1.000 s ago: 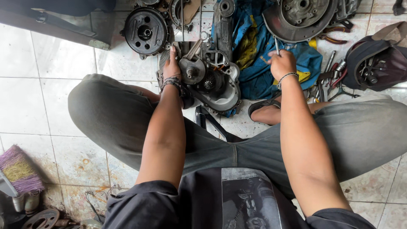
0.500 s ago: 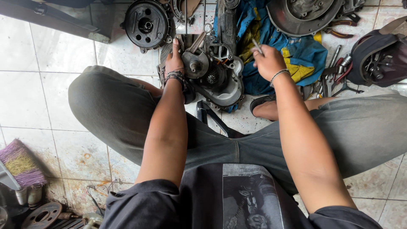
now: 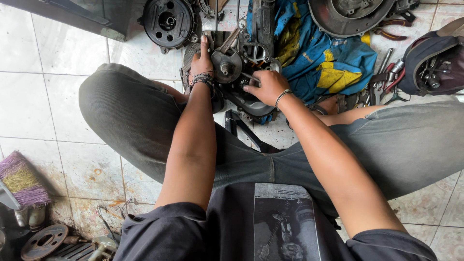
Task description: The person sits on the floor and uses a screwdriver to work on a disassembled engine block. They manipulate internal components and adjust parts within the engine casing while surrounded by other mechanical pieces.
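Note:
I sit cross-legged on a tiled floor with a greasy grey engine casing (image 3: 237, 65) lying before my knees. My left hand (image 3: 201, 63) rests on the casing's left edge, fingers pointing away from me, steadying it. My right hand (image 3: 266, 86) is closed around a thin metal tool (image 3: 251, 77) whose tip pokes into the middle of the casing, just below a round shaft boss (image 3: 226, 66). Both wrists carry bracelets. Part of the casing is hidden under my hands.
A black round cover (image 3: 167, 20) lies at the top left, a large metal disc (image 3: 350, 14) at the top right. A blue and yellow cloth (image 3: 321, 60) is right of the casing, with pliers and sockets (image 3: 386, 77) and a dark bag (image 3: 432, 63) beyond. A brush (image 3: 21, 181) lies at bottom left.
My right hand has come in from the blue cloth, leftwards and down onto the casing with the thin tool. The left hand has stayed on the casing's edge.

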